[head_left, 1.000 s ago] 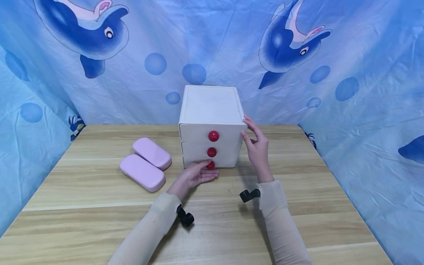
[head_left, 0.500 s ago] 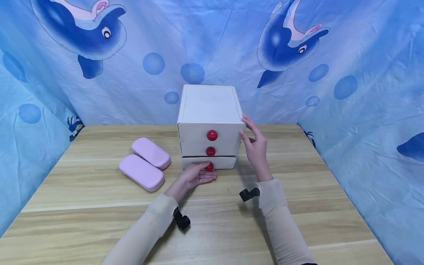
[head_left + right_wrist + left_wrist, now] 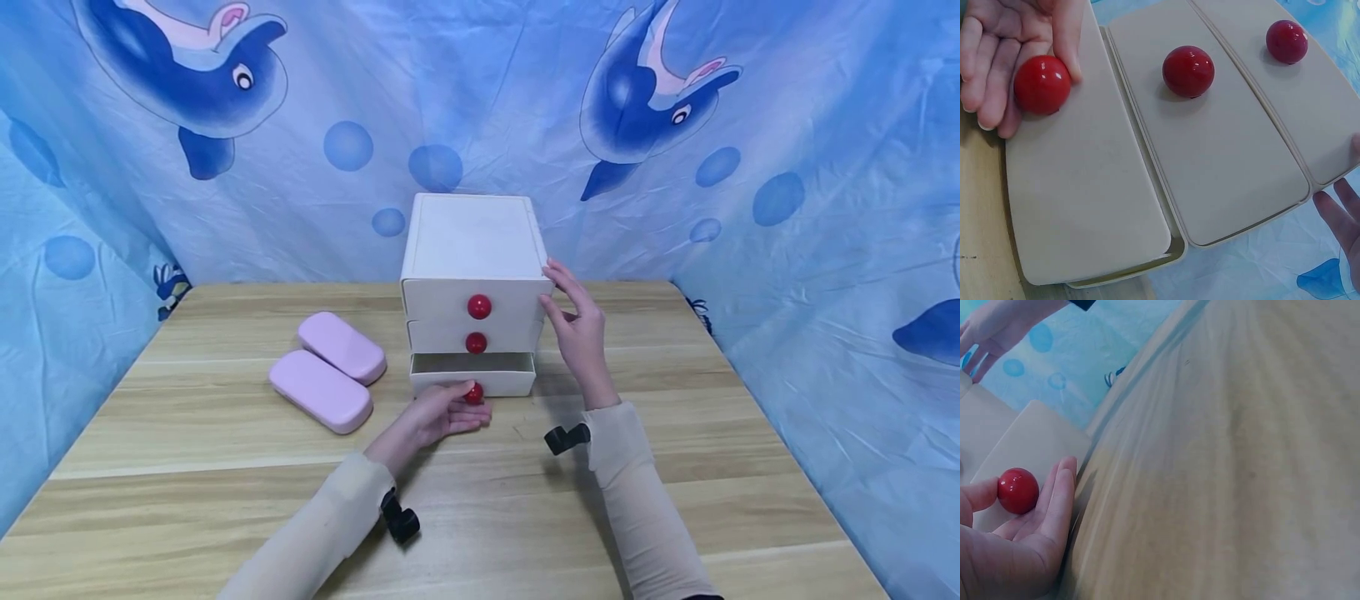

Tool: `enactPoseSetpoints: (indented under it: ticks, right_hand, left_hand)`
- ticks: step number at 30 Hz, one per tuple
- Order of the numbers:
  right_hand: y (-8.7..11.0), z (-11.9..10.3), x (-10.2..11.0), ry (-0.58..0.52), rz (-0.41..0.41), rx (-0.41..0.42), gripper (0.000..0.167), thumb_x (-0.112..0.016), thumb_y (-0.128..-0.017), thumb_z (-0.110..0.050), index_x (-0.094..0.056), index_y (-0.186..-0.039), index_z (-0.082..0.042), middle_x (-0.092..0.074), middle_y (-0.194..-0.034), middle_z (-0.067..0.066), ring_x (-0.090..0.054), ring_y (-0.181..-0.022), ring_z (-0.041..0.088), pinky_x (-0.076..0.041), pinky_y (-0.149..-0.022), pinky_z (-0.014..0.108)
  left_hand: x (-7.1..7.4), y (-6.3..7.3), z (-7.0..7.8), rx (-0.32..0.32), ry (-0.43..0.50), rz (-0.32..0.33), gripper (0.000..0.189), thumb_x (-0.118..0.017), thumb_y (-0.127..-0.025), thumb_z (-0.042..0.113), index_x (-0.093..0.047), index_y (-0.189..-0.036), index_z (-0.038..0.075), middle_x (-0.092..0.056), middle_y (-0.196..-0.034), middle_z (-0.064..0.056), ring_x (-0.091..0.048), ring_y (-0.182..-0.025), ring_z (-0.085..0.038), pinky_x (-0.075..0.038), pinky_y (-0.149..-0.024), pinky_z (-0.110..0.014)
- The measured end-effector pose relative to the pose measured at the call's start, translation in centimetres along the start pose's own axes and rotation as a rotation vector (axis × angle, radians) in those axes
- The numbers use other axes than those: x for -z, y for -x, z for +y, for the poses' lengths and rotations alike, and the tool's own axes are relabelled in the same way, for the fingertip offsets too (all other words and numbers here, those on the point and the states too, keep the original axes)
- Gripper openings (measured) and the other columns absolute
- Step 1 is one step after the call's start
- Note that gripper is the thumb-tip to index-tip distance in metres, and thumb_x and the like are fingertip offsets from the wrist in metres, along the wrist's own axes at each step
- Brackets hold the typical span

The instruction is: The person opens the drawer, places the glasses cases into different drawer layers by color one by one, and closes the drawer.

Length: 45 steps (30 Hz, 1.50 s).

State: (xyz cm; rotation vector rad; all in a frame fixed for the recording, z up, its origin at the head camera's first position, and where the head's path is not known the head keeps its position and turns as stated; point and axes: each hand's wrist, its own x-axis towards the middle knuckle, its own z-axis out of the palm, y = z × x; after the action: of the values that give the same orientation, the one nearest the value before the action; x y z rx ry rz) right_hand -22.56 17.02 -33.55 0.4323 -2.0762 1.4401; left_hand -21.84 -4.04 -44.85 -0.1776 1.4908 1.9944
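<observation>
A white three-drawer box (image 3: pixel 474 237) stands at the back of the table, a round red knob on each drawer. Its bottom drawer (image 3: pixel 513 383) is pulled partly out, and the part of the inside that shows looks bare. My left hand (image 3: pixel 442 417) pinches the bottom red knob (image 3: pixel 1018 490) between the thumb above and the fingers beneath. At the box's upper right edge, my right hand (image 3: pixel 581 337) rests with thumb and fingertips on the front corner and side. The middle knob (image 3: pixel 1188 71) and the top knob (image 3: pixel 1287 42) are untouched, their drawers closed.
Two pink oblong cases (image 3: pixel 321 390) lie side by side on the wooden table (image 3: pixel 187 517), left of the box. A blue curtain (image 3: pixel 480 108) with dolphins hangs right behind the table and along both sides.
The bottom drawer has slid out toward me from closed, with my left hand drawing back on its knob. My right hand has stayed at the box's edge.
</observation>
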Motion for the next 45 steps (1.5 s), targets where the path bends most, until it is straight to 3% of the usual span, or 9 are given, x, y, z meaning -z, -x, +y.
enactPoseSetpoints:
  ticks: [12,18,25,32,37,45]
  right_hand:
    - [-0.1,0.3,-0.2,-0.003,0.009,-0.006,0.035,-0.063,-0.093,-0.006,-0.06,-0.128,0.0,-0.053,-0.142,0.012,-0.057,-0.123,0.03,-0.051,-0.078,0.007]
    - [-0.1,0.5,-0.2,-0.011,0.019,-0.02,0.036,-0.063,-0.093,-0.006,-0.061,-0.128,0.0,-0.054,-0.142,0.011,-0.057,-0.123,0.03,-0.052,-0.077,0.008]
    - [-0.4,3.5,-0.5,-0.015,0.041,0.046,0.036,-0.065,-0.093,-0.016,-0.063,-0.128,-0.009,-0.056,-0.141,0.0,-0.059,-0.12,0.021,-0.054,-0.076,0.01]
    - [-0.4,3.6,-0.5,-0.021,0.044,0.008,0.036,-0.065,-0.092,-0.014,-0.063,-0.128,-0.008,-0.055,-0.142,0.001,-0.058,-0.122,0.022,-0.053,-0.075,0.009]
    - [-0.4,3.1,-0.6,-0.022,0.037,-0.011,0.036,-0.063,-0.093,-0.008,-0.061,-0.129,-0.003,-0.053,-0.144,0.008,-0.056,-0.124,0.029,-0.052,-0.076,0.008]
    - [0.0,-0.1,-0.2,-0.008,0.014,-0.028,0.035,-0.061,-0.094,-0.006,-0.059,-0.128,0.002,-0.052,-0.143,0.013,-0.056,-0.124,0.031,-0.052,-0.077,0.009]
  left_hand:
    - [0.0,1.2,-0.8,0.011,-0.003,-0.031,0.047,-0.051,-0.101,0.028,-0.045,-0.131,-0.008,-0.072,-0.101,-0.021,-0.073,-0.085,-0.021,-0.059,-0.085,-0.033]
    - [-0.1,1.8,-1.1,0.017,-0.001,-0.055,0.048,-0.05,-0.101,0.027,-0.043,-0.132,-0.009,-0.071,-0.105,-0.022,-0.073,-0.088,-0.021,-0.058,-0.088,-0.035]
    - [-0.1,2.2,-1.4,0.012,-0.008,-0.068,0.047,-0.049,-0.102,0.026,-0.044,-0.132,-0.01,-0.072,-0.102,-0.021,-0.073,-0.086,-0.02,-0.058,-0.087,-0.034]
    - [-0.1,2.6,-1.9,-0.002,-0.02,-0.076,0.047,-0.049,-0.102,0.026,-0.044,-0.13,-0.011,-0.072,-0.103,-0.023,-0.073,-0.084,-0.019,-0.058,-0.086,-0.034]
    - [-0.2,2.8,-2.1,0.007,-0.033,-0.084,0.048,-0.048,-0.102,0.026,-0.043,-0.132,-0.011,-0.071,-0.106,-0.023,-0.073,-0.085,-0.018,-0.058,-0.087,-0.033]
    - [-0.3,3.4,-2.3,0.017,-0.015,-0.102,0.049,-0.048,-0.102,0.026,-0.042,-0.133,-0.012,-0.07,-0.108,-0.024,-0.072,-0.087,-0.019,-0.058,-0.088,-0.033]
